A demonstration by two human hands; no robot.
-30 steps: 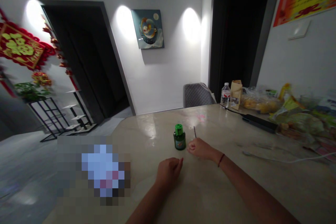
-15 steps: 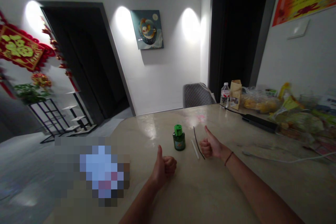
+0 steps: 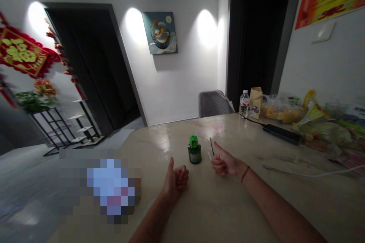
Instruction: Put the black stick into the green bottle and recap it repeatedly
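Observation:
A small green bottle with a bright green cap stands upright on the table. To its near left is my left hand, curled into a fist with the thumb pointing up and nothing in it. On the bottle's right, my right hand makes the same thumbs-up fist, with no object in the fingers. A thin black strip and a short white stick lie between the bottle and my right hand, which now hides their nearer parts. Neither hand touches the bottle.
Along the right side stand a water bottle, a paper bag and several plastic food bags. A black power strip and a white cable lie there. A grey chair is behind the table. A blurred patch covers the left.
My right hand has moved left and slightly nearer, now covering part of the black strip and white stick. My left hand has turned a little and shifted slightly left. The green bottle has not moved.

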